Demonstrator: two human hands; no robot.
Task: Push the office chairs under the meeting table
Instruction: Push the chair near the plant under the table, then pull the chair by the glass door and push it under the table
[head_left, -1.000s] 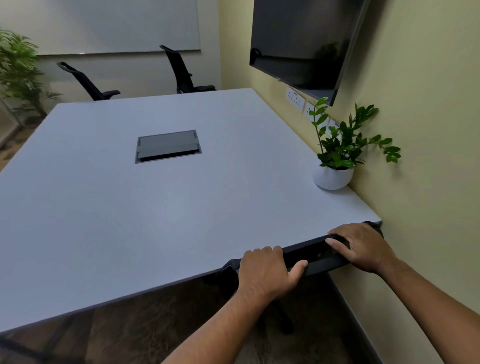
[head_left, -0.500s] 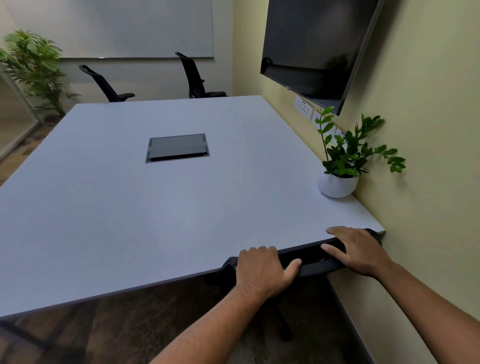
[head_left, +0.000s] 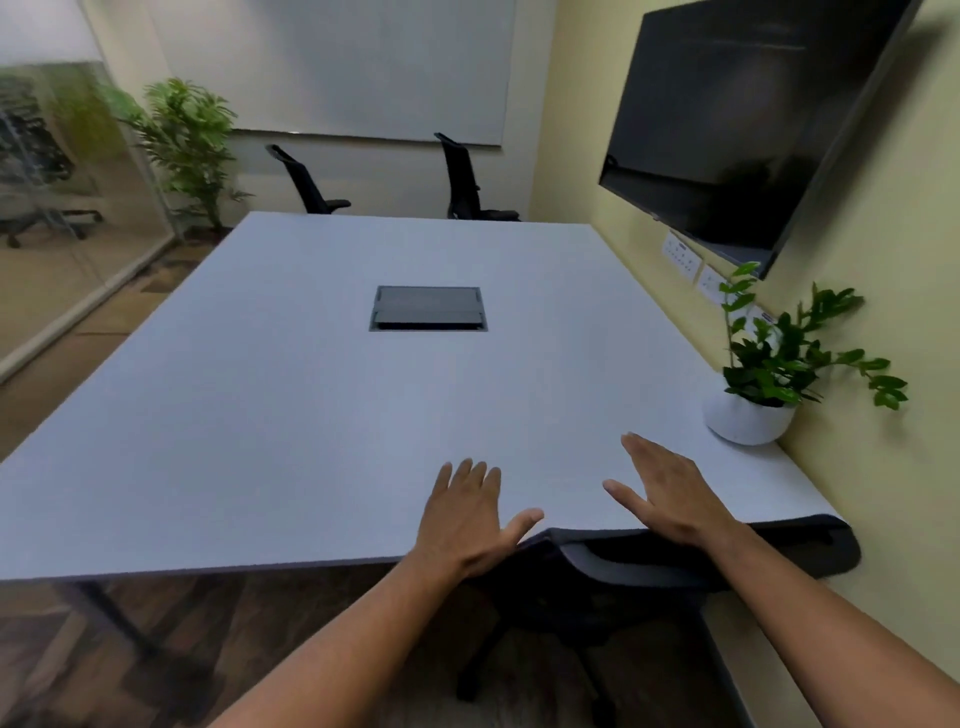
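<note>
- The near black mesh-backed office chair (head_left: 779, 551) sits tucked against the pale grey meeting table (head_left: 311, 415).
- Left hand (head_left: 467, 519) and right hand (head_left: 670, 493) hover spread-fingered, gripping nothing.
- Two black far chairs (head_left: 306, 182) stand unpushed.

Both hands have released the chair back (head_left: 727, 556) at the near edge of the table (head_left: 311, 415): the left hand (head_left: 465, 519) and right hand (head_left: 670, 493) now spread open, fingers extended, above that edge, clear of the chair.
</note>
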